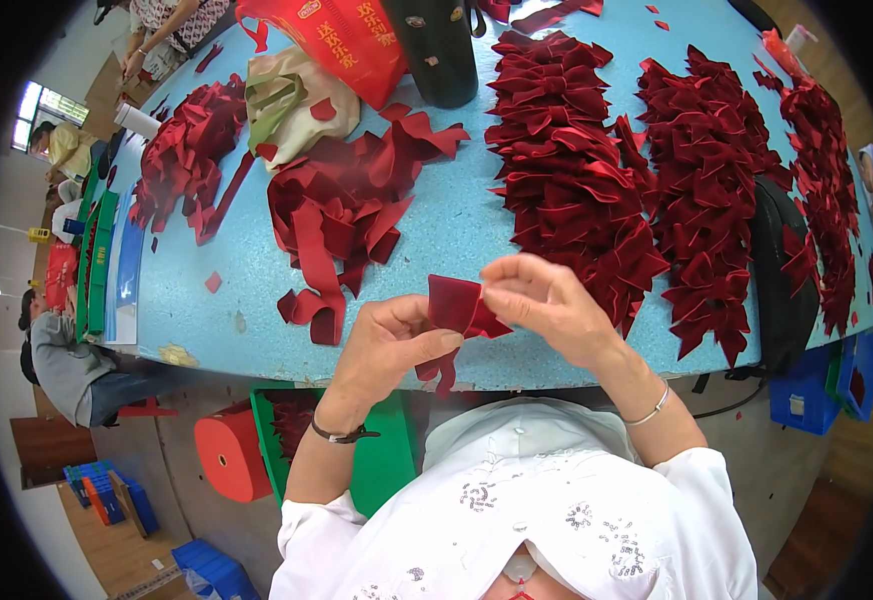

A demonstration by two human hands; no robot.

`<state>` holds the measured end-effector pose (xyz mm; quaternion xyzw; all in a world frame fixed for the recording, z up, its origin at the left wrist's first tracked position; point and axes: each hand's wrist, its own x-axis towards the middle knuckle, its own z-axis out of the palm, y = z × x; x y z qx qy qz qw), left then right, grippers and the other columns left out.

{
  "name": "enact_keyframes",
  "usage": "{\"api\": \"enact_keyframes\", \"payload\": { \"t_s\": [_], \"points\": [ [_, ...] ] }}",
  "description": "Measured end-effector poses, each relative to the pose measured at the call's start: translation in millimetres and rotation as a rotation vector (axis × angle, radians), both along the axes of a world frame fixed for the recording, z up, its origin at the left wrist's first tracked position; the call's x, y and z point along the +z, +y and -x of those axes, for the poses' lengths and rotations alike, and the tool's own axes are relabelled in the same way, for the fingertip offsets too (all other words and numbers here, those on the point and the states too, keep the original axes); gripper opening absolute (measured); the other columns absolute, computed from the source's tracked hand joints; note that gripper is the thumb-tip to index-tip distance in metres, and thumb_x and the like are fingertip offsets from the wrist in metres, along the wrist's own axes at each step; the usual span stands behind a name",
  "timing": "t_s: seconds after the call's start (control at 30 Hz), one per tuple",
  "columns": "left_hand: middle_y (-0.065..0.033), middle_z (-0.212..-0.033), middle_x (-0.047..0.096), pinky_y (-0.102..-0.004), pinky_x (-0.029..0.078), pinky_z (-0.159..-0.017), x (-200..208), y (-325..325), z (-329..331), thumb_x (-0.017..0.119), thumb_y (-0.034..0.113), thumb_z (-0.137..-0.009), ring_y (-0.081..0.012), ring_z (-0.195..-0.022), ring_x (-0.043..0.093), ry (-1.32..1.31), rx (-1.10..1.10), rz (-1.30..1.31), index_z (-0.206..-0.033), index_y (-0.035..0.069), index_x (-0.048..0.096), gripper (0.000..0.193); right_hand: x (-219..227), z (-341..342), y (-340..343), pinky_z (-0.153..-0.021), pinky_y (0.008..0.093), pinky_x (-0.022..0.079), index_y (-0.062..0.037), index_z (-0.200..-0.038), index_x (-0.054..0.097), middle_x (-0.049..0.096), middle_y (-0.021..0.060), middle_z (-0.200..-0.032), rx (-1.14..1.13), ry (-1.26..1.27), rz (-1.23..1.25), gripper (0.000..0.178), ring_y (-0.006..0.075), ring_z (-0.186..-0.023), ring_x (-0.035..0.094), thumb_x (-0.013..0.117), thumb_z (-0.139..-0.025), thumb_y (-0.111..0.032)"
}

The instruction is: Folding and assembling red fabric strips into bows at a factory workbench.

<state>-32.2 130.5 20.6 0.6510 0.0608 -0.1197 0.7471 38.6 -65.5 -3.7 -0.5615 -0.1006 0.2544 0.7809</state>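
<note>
Just above the near edge of the table, my left hand (388, 345) pinches a piece of dark red velvet ribbon (449, 303) between thumb and fingers. The ribbon is folded, and a narrow tail hangs below it. My right hand (551, 308) is closed at the ribbon's right end, with thumb and forefinger against it. Beyond my hands lies a loose heap of cut red ribbon (341, 205). Right of it, a long row of finished velvet bows (568, 160) overlaps in a thick band. Part of the ribbon is hidden behind my fingers.
More bow rows (704, 190) lie to the right, beside a black bag (784, 285). A dark bottle (438, 55), red bag (331, 40) and beige cloth bag (301, 105) stand farther back. Below the edge are a green crate (381, 460) and red roll (231, 455). Several people sit leftward.
</note>
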Motion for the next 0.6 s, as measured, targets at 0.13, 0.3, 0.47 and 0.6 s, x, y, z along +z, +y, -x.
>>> {"api": "enact_keyframes", "payload": {
  "t_s": [0.13,0.3,0.47,0.6],
  "points": [
    [-0.0007,-0.069,0.062,-0.0187,0.037,-0.045,-1,0,-3,0.07,0.008,-0.079,-0.0038,-0.052,0.049,0.046,-0.023,-0.014,-0.093,0.0,0.066,0.017,-12,0,-5,-0.066,0.023,0.052,0.002,-0.097,0.062,0.065,0.0068,-0.086,0.275,0.213,-0.093,0.017,0.0112,-0.074,0.061,0.062,-0.087,-0.012],
    [-0.0023,-0.071,0.063,-0.0188,0.038,-0.046,-11,1,-4,0.07,0.009,-0.078,-0.0044,-0.054,0.051,0.131,0.052,-0.106,-0.096,-0.002,0.065,0.021,-21,4,-4,-0.059,0.0221,0.05,0.0017,-0.094,0.063,0.063,0.0044,-0.08,0.121,0.057,-0.014,0.016,0.0085,-0.068,0.057,0.064,-0.086,-0.011],
    [-0.0063,-0.072,0.065,-0.0211,0.041,-0.048,-18,-10,-4,0.07,0.01,-0.078,-0.0069,-0.057,0.055,0.032,0.188,-0.239,-0.094,-0.005,0.062,0.023,-12,7,2,-0.048,0.0213,0.044,0.0019,-0.091,0.063,0.061,0.0014,-0.07,0.065,-0.068,0.223,0.013,0.0063,-0.055,0.052,0.064,-0.086,-0.01],
    [-0.0059,-0.073,0.065,-0.02,0.043,-0.053,-30,-18,-2,0.07,0.007,-0.079,-0.0061,-0.061,0.056,-0.08,0.277,-0.383,-0.086,-0.004,0.06,0.017,-20,7,4,-0.044,0.0215,0.041,0.003,-0.091,0.061,0.059,0.001,-0.062,0.037,-0.213,0.405,0.013,0.0069,-0.048,0.049,0.064,-0.085,-0.008]
  ]
}}
